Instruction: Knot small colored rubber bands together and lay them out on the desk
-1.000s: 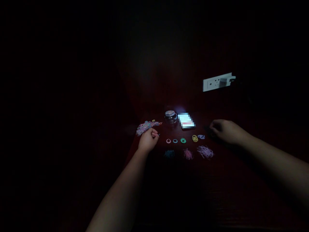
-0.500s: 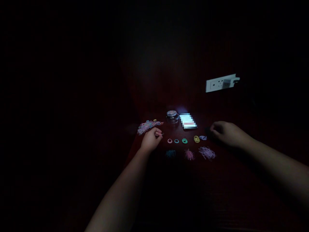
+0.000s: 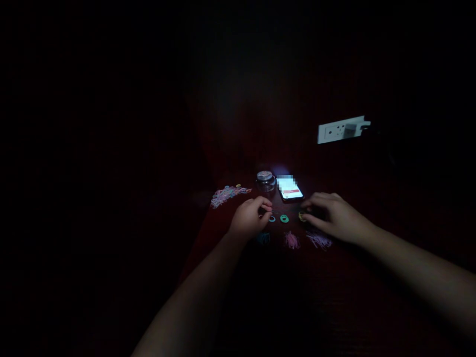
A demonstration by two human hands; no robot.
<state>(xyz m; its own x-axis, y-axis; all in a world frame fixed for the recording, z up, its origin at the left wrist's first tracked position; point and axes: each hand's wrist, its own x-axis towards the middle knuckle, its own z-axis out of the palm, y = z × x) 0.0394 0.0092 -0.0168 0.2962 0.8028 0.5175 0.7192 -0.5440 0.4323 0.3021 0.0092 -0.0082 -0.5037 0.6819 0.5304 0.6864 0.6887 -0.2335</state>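
Observation:
My left hand (image 3: 253, 215) is closed in a pinch over the row of small rubber-band rings, with a faint thin rubber band at its fingertips. It hides most of the pink ring; the blue ring (image 3: 272, 218) and the green ring (image 3: 284, 218) show just right of it. My right hand (image 3: 334, 215) is open, thumb and fingers apart. Its thumb tip is at the yellow ring (image 3: 302, 216); contact is hard to tell. The purple ring is hidden behind this hand. Below the row lie loose piles of teal bands (image 3: 264, 238), pink bands (image 3: 292, 240) and purple bands (image 3: 320, 240).
A heap of mixed rubber bands (image 3: 227, 195) lies at the table's left side. Behind the row stand a lidded clear jar (image 3: 265, 182) and a lit phone (image 3: 292, 188). A wall socket (image 3: 342, 130) holds a plug. The surroundings are very dark.
My left hand has moved right, from beside the mixed heap to over the row's left end. My right hand has moved left to the yellow ring, and its fingers have spread.

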